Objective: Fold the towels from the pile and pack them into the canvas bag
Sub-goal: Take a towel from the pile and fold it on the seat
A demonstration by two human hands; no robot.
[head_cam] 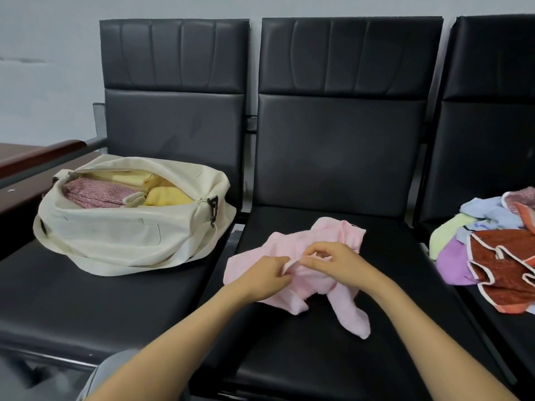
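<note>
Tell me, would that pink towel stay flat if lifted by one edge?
Probably not: the pink towel lies crumpled and bunched, so it should droop limply. It looks light, since the left hand and right hand pinch it with fingertips alone.

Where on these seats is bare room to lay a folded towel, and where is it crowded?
Bare: the front of the left seat, nearer than the canvas bag; the front of the middle seat, nearer than the pink towel. Crowded: the right seat, under the towel pile.
</note>
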